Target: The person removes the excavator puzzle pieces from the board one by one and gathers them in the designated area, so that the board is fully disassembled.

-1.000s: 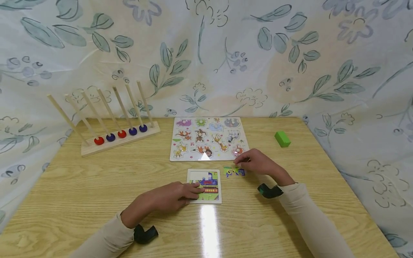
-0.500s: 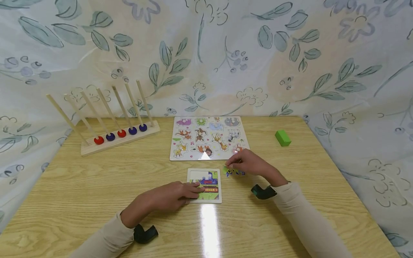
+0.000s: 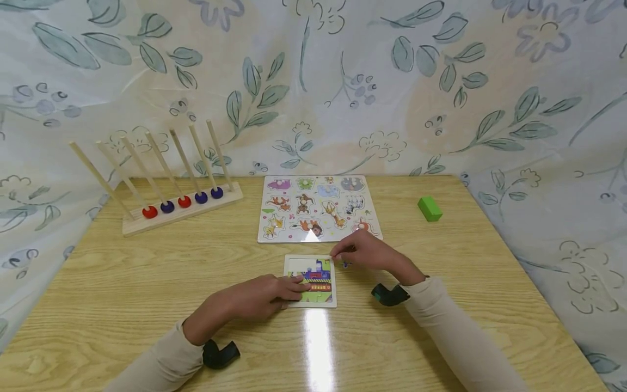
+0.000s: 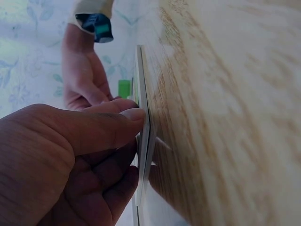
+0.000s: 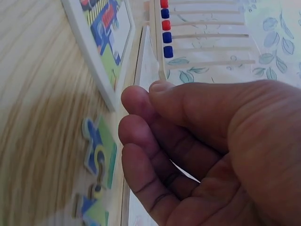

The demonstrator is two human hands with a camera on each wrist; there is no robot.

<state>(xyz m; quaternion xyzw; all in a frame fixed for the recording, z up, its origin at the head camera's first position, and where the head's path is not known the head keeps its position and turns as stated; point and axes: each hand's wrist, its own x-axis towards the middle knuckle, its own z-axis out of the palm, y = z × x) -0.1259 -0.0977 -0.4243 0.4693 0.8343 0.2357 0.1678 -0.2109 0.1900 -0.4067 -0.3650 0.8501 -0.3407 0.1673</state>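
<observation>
A small framed jigsaw puzzle with a train picture lies flat on the table; its upper left part shows bare white backing. My left hand holds it at the left side. In the left wrist view the thumb is at the frame's edge, with fingertips against its face. My right hand is at the frame's upper right corner, thumb and index tips close together. Nothing shows between them in the right wrist view. Loose puzzle pieces lie under that hand, mostly hidden in the head view.
Behind the puzzle lies a larger animal peg puzzle board. At the back left stands a wooden rack with upright rods and red and blue beads. A green block sits at the right. Floral cloth hangs behind the table.
My right hand has moved left over the loose pieces, from their right end to the frame's upper right corner. The left hand has stayed on the jigsaw puzzle.
</observation>
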